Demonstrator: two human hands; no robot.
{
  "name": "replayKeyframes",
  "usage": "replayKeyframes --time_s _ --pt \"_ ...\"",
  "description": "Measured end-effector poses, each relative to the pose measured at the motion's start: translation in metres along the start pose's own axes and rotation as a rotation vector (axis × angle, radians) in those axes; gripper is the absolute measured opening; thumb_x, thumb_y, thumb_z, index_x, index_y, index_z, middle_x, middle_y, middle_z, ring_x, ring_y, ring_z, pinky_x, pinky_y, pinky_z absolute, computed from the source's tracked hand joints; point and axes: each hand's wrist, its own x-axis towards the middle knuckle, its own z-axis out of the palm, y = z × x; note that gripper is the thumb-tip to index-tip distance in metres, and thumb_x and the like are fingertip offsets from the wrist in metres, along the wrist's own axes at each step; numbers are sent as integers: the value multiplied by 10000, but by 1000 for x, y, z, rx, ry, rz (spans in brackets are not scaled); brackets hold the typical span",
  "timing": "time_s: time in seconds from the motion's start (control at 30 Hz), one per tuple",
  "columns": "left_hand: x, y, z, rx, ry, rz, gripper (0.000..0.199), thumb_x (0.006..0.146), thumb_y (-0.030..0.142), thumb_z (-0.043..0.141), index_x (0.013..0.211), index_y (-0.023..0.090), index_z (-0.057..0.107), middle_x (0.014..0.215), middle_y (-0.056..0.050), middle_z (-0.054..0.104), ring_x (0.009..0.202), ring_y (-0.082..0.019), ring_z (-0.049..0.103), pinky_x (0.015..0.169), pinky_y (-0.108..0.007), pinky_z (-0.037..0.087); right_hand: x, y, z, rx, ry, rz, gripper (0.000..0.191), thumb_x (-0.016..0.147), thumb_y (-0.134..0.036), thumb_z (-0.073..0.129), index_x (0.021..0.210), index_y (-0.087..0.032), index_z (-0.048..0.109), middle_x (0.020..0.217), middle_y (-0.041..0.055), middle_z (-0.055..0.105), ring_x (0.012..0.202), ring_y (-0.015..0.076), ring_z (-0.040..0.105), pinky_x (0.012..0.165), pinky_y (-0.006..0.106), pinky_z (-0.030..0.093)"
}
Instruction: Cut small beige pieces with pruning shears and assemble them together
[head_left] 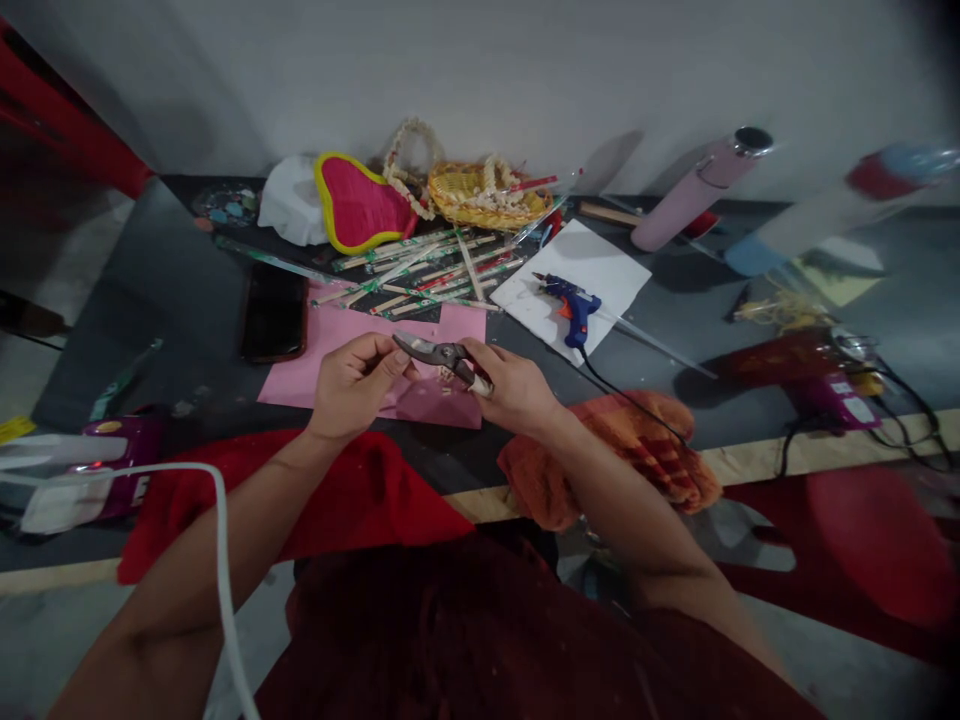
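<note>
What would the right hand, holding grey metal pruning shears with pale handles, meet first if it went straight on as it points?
Most likely the left hand: the pruning shears in the right hand point across towards its fingers, very near; whether they already touch is hard to judge.

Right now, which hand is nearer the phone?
Left. The left hand is just to the right of the phone; the right hand is farther right, holding the pruners.

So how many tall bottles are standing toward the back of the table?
2. The pink bottle stands right of the glue gun and white sheet; the pale bottle with the red-and-blue top stands farther right. Any behind them would be hidden.
</note>
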Motion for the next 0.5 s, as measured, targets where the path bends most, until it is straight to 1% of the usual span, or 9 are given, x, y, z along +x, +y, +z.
replayKeyframes --time_s 0.1,0.2,0.27,0.33,0.37,0.43,0.5 --pt "1 -1 1 -1 -17 2 228 781 375 654 748 150 643 660 -35 675 465 -72 469 420 -193 324 0 1 0 -28 -4 26 496 845 -301 477 1324 -189 407 1090 106 637 940 252 598 781 326 456" --pt "2 -1 2 54 -15 0 215 741 353 691 817 159 639 694 -31 691 539 -102 559 475 -196 401 2 3 1 -17 4 43 503 832 -258 472 1325 -190 401 1113 104 631 956 250 595 797 336 460" --pt "3 0 2 135 5 7 184 761 332 665 838 166 650 706 -27 698 570 -111 583 500 -198 422 4 4 2 13 14 48 506 825 -255 478 1322 -195 401 1137 99 621 985 251 585 817 344 462" --pt "3 0 1 207 11 31 152 789 311 624 809 168 670 704 -31 698 628 -124 606 531 -199 436 5 7 2 33 23 42 535 818 -264 492 1338 -198 385 1162 98 605 1027 258 568 847 361 461" --pt "4 0 0 216 -3 35 151 795 305 615 786 167 675 702 -36 697 636 -126 605 531 -198 433 5 8 2 38 23 30 560 814 -269 499 1354 -196 369 1180 101 594 1049 262 556 866 372 457" --pt "4 -1 -2 139 -63 -2 172 797 320 612 752 166 673 690 -43 694 542 -103 551 464 -192 385 5 11 2 38 17 -2 616 810 -281 509 1391 -186 326 1220 117 565 1087 270 531 901 399 444" --pt "5 -3 -4 -19 -155 -103 216 794 363 619 728 161 658 652 -48 685 400 -62 412 382 -190 293 6 14 1 31 7 -34 647 807 -279 509 1410 -177 301 1246 134 542 1113 278 510 917 422 432"
